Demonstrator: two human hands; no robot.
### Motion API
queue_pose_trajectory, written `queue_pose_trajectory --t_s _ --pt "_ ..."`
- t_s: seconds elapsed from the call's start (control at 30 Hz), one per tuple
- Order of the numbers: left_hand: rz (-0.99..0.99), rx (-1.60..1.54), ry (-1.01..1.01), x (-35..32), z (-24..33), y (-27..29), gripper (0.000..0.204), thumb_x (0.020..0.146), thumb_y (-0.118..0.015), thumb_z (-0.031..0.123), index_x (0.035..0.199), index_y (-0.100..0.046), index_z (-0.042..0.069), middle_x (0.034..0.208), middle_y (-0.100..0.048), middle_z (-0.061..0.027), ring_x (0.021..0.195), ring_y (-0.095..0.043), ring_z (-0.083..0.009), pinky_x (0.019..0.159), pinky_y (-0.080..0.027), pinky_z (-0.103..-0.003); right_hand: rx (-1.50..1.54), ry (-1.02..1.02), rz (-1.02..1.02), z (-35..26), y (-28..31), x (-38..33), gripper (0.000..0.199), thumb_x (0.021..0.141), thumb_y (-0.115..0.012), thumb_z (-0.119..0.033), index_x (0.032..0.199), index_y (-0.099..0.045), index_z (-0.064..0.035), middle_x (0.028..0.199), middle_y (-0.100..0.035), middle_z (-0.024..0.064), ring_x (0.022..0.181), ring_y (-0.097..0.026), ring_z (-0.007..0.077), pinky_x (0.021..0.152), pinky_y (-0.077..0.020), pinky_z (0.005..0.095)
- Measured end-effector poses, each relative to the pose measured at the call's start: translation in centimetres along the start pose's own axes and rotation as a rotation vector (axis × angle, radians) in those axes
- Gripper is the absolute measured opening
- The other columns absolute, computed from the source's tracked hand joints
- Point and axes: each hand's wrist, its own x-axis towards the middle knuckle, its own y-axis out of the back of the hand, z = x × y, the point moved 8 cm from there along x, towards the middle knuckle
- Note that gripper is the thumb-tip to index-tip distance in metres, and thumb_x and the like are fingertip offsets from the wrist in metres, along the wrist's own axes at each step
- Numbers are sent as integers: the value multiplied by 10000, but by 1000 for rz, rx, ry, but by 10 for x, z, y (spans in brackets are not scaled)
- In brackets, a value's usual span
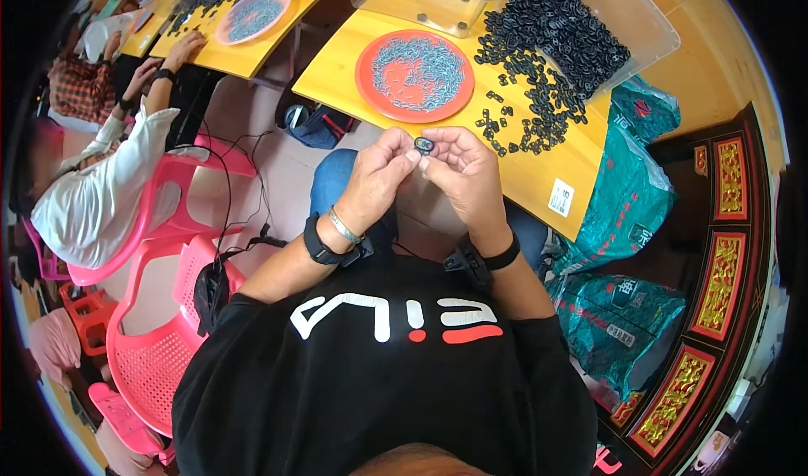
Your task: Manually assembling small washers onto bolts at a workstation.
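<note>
My left hand (pixel 375 177) and my right hand (pixel 465 171) meet just off the front edge of the yellow table (pixel 337 59). Pinched between their fingertips is a small black oval piece (pixel 423 145) with two openings in its face. Whether a metal pin sits in it is too small to tell. Just beyond my hands, a red plate (pixel 364 85) carries many small silver metal pins or screws (pixel 433 59). Loose black pieces (pixel 539 131) of a similar look lie strewn to its right, spilling from a heap (pixel 551 30) in a tilted clear bin.
Another clear bin (pixel 404 0) stands at the table's back. Green woven sacks (pixel 631 215) slump against the right side. At left, a person in a white shirt (pixel 109 207) works at another table with a pink plate (pixel 223 34). Pink plastic chairs (pixel 160 358) and cables fill the left floor.
</note>
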Motion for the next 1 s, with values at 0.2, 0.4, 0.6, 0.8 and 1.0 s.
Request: queue_pose_trajectory --t_s 0.2,0.4,0.6,0.8,1.0 --pt "-72 387 -307 -7 29 -4 197 865 -509 137 1014 -479 13 720 -570 -120 638 -579 -245 577 -442 -316 59 -41 -88 -6 -2 -7 293 792 -588 60 1081 -547 45 877 -593 36 752 -551 70 690 -467 200" --pt "-51 663 -679 -16 53 -8 216 859 -519 159 1008 -491 4 762 -578 -181 681 -583 -356 592 -459 -369 19 -29 -151 -11 -7 -12 297 817 -584 45 1111 -546 51 878 -594 45 748 -551 80 686 -464 199" --pt "-21 763 -876 -24 59 -11 246 867 -519 220 985 -501 5 757 -571 -163 642 -581 -330 569 -464 -367 -15 1 -147 -16 -11 -16 291 824 -590 7 1109 -556 49 805 -579 16 690 -544 60 636 -459 187" --pt "16 749 -956 -30 68 -14 249 870 -524 236 968 -502 8 758 -571 -159 629 -577 -323 551 -463 -370 -12 21 -188 -21 -14 -19 290 834 -574 32 1122 -540 48 892 -601 57 771 -570 95 705 -472 215" --pt "7 730 -925 -33 69 -16 184 846 -538 152 951 -497 6 755 -572 -161 618 -569 -330 540 -456 -368 -52 55 -167 -24 -13 -21 274 828 -568 48 1101 -543 48 895 -603 52 775 -570 87 704 -471 210"
